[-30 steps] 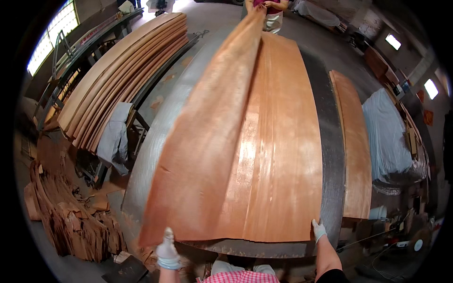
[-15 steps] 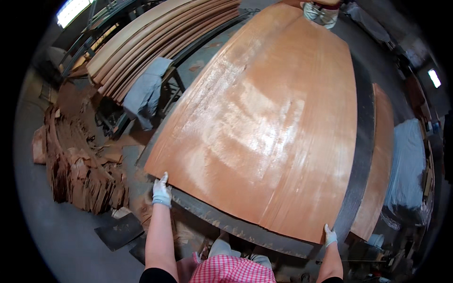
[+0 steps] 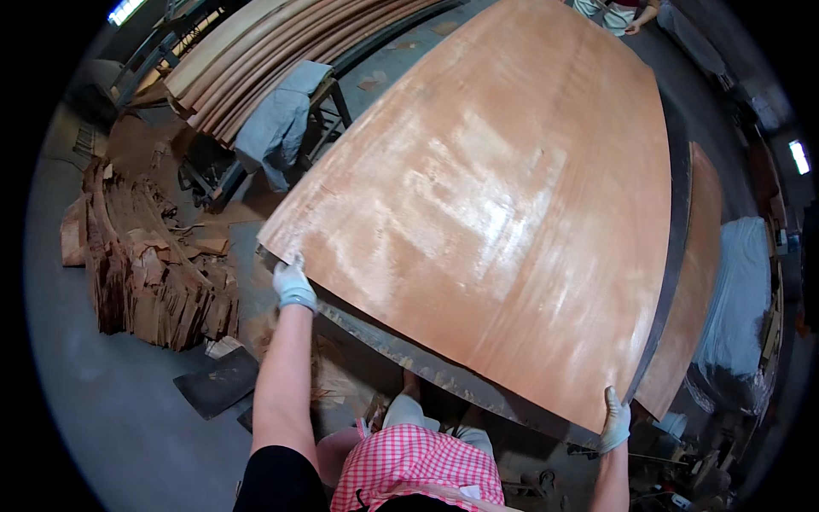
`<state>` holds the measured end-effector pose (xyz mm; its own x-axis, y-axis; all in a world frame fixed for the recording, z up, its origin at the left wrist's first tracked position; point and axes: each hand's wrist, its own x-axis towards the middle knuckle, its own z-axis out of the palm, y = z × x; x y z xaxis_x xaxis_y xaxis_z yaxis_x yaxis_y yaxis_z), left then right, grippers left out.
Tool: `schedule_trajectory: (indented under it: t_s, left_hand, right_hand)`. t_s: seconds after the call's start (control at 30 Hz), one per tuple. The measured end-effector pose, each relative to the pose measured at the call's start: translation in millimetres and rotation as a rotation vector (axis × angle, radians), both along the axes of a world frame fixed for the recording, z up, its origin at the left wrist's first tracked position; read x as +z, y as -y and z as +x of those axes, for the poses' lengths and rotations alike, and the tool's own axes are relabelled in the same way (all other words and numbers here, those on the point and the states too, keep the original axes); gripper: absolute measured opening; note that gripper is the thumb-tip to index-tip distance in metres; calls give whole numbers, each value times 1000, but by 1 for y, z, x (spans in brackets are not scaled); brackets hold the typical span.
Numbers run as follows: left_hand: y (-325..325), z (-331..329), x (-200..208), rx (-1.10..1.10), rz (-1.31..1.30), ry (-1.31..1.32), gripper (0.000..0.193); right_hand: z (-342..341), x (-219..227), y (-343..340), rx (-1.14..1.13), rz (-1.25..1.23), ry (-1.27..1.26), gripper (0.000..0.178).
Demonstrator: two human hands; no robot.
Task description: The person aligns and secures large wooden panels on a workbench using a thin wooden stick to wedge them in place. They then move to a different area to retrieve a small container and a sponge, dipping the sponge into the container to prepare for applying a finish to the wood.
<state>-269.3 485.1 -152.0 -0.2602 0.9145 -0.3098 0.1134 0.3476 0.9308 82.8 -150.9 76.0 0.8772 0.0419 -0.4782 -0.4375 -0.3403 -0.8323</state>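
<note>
A large thin sheet of reddish-brown wood veneer [image 3: 503,196] lies spread flat over a long dark table [image 3: 409,354]. My left hand [image 3: 294,286], in a pale glove, grips the sheet's near left corner. My right hand [image 3: 614,420], also gloved, holds the near right corner at the table's edge. At the far end another person [image 3: 618,13] stands by the sheet's other edge.
A heap of veneer scraps [image 3: 145,264] lies on the floor at left. Stacked veneer sheets [image 3: 256,60] rest on a rack at the back left with a grey cloth [image 3: 277,128] hung over it. More veneer [image 3: 691,282] and a pale covered pile [image 3: 738,299] sit at right.
The sheet, folded and lifted a second ago, has been spread out flat over the table. My hands have moved apart along its near edge, and my view has swung left.
</note>
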Motion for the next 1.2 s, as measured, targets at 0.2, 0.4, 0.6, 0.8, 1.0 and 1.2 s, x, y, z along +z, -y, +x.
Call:
schedule_trajectory:
  t_s: [0.2,0.4,0.6,0.8,1.0,1.2]
  left_hand:
    - [-16,24,26,-74,-61,-568,40]
    - [190,112,99,-1081,203,-407,33]
    - [320,174,104,-1468,193,-941,79]
    - [326,185,96,-1538,-226,-570,43]
    - [394,255,200,-1724,-228,-170,30]
    - [392,227,173,-1223,-457,343,32]
  right_hand:
    - [-22,-100,56,194,-484,-42,66]
    - [-57,-117,-31,627,-954,429,75]
    - [-92,-117,-73,677,-728,499,66]
    - [-119,-116,-74,983,-699,451,96]
    - [-121,-181,-48,158,9,316,73]
    - [-58,-73,22,43,-73,430,46]
